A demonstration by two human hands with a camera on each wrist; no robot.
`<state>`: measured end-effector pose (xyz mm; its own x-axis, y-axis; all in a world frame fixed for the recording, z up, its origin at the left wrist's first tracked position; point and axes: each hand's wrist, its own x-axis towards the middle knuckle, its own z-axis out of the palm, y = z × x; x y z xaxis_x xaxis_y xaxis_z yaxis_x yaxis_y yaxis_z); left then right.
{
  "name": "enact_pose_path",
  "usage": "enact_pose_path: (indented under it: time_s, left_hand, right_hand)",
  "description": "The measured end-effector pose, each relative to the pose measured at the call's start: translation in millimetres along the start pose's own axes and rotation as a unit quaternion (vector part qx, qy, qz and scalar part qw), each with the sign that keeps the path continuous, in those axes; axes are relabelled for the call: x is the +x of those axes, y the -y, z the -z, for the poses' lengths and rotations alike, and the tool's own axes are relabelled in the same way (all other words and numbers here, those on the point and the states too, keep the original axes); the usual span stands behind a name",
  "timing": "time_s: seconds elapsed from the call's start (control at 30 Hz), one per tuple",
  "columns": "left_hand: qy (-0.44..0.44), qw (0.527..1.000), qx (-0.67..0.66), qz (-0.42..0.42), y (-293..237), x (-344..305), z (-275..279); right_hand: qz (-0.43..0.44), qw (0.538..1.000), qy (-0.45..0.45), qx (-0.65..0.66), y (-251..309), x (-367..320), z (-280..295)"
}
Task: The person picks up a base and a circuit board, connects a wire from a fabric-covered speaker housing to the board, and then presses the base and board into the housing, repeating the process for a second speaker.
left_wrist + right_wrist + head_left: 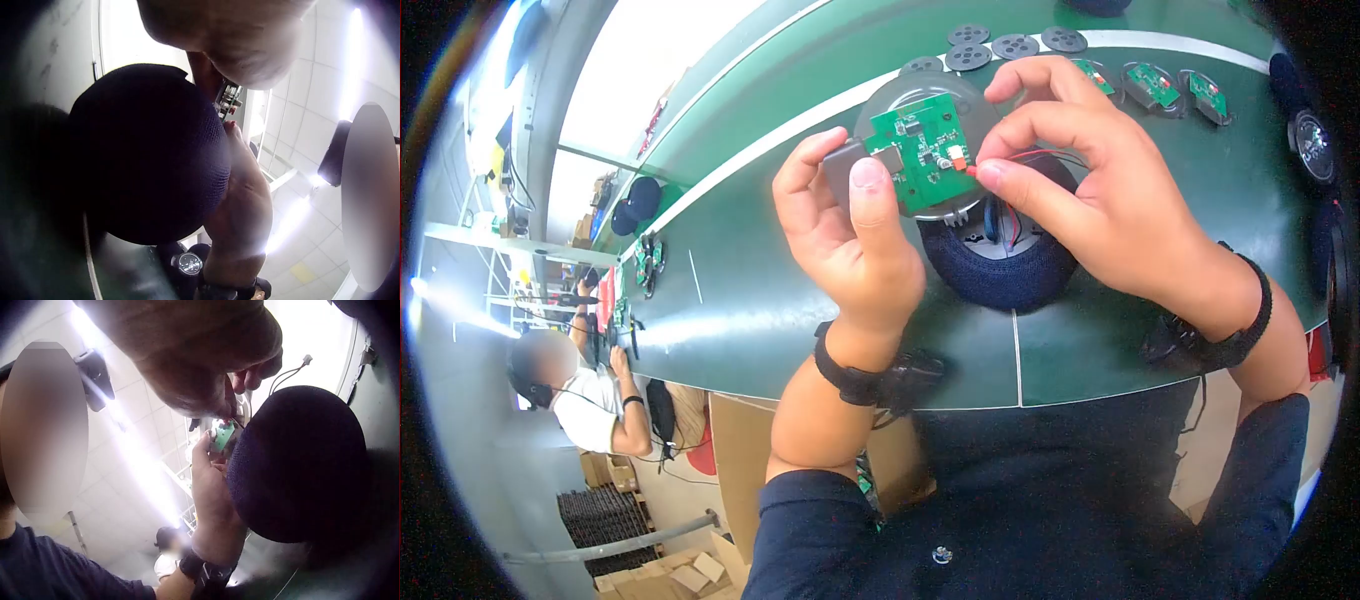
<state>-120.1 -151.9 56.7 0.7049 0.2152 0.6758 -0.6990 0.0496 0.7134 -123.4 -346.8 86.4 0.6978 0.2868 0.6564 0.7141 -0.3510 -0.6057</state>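
In the head view, my left hand (855, 225) grips a clear round cover (892, 97) by its left side, thumb in front. A green circuit board (920, 190) lies against that cover. My right hand (1105, 185) pinches a small red plug (971, 171) between thumb and index finger, at the white and orange connectors on the board. Red and black wires trail from these fingers. Under the cover, a dark fabric-covered round piece (1000, 285) stands on the table; it looms large beside the hands in the left wrist view (150, 156) and right wrist view (300, 462).
Several black perforated discs (1015, 47) lie at the table's far side. To their right are clear covers with boards (1152, 87). More round dark pieces (1312, 145) stand at the right edge. Another person (590, 400) works at the left, near small boards (650, 262).
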Motion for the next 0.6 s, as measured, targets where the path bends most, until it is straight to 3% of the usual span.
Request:
enact_pose_path:
  time_s: [0.13,0.4,0.53,0.6]
  left_hand:
    - [0.0,1.0,0.018,0.007,0.2,-0.9,4.2]
    - [0.021,0.999,0.008,0.025,2.4,-1.3,6.8]
    - [0.019,1.0,0.012,0.018,2.5,0.4,6.2]
    - [0.028,0.999,0.034,0.01,4.3,1.2,6.2]
  right_hand:
    - [0.001,1.0,-0.001,-0.03,-3.3,1.6,0.8]
    - [-0.067,0.993,0.041,0.086,-8.3,1.3,0.0]
    - [-0.053,0.996,0.044,0.061,-7.7,2.5,0.1]
    - [-0.006,1.0,0.016,-0.005,-9.2,-0.3,-3.4]
